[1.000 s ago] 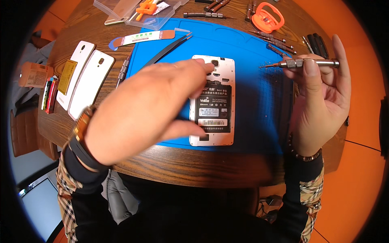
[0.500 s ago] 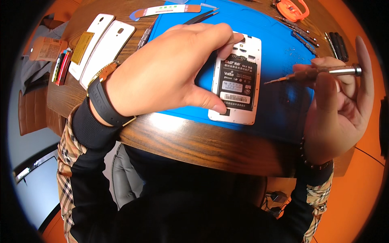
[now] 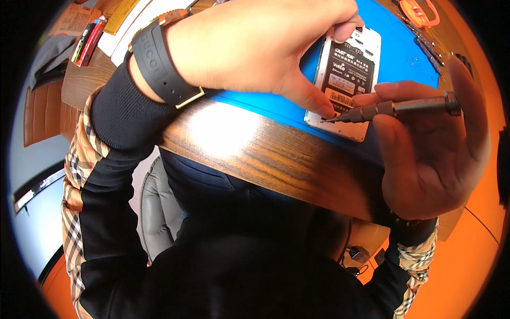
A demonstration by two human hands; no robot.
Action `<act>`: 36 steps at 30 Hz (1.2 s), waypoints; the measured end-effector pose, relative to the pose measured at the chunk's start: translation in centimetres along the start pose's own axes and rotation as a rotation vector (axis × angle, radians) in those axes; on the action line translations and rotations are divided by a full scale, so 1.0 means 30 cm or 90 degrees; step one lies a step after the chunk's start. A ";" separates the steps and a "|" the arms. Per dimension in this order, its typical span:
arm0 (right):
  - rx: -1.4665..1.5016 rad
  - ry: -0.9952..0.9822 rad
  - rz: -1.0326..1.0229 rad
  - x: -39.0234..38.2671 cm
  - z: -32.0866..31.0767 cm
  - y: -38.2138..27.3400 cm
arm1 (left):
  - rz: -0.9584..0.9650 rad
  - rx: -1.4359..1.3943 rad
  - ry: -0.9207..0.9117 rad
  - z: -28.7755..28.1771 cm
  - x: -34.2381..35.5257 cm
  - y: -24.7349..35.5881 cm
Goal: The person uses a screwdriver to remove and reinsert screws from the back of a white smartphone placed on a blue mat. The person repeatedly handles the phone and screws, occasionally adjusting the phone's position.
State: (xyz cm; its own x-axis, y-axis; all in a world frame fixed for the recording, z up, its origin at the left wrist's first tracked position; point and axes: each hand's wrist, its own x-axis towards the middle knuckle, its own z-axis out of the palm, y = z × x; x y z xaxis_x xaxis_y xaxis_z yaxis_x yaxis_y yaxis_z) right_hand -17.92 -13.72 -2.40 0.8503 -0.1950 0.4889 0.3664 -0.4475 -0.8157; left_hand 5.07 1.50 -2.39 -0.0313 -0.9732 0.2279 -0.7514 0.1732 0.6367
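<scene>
My left hand (image 3: 249, 50) grips an opened white phone (image 3: 361, 127) along its left side, thumb near the lower left corner and fingers at the top. The phone's back cover is off, showing a black battery (image 3: 346, 74); it lies slanted on the blue mat (image 3: 409, 50). My right hand (image 3: 425, 154) holds a metal precision screwdriver (image 3: 409, 106), its tip at the phone's lower left, just below my left thumb.
Behind my left hand lie white phone covers (image 3: 117, 45), a yellow battery (image 3: 119, 15) and red and black markers (image 3: 90, 42). An orange suction tool (image 3: 419, 13) and several screwdrivers (image 3: 427, 48) stand at the back right. The wooden table edge (image 3: 265, 159) curves nearest me.
Both hands appear further right, and my left hand and the phone higher in view. My right hand has brought the screwdriver leftward and down from beside the phone to its lower end.
</scene>
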 end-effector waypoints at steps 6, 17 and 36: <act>-0.075 -0.100 -0.057 0.042 0.019 0.027 | -0.015 0.012 -0.020 -0.032 -0.021 0.011; -0.037 -0.092 -0.026 0.051 0.066 0.037 | 0.053 0.019 -0.025 -0.058 -0.027 0.011; -0.084 -0.200 -0.121 0.068 0.027 0.069 | -0.019 0.028 -0.045 -0.049 -0.006 -0.025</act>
State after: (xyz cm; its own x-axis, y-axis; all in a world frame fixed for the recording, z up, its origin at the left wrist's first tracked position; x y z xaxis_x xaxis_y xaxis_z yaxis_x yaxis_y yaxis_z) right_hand -15.14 -14.34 -3.33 0.8539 0.1694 0.4922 0.4937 -0.5629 -0.6628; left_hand 6.62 1.78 -1.83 -0.0530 -0.9864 0.1557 -0.7805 0.1382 0.6097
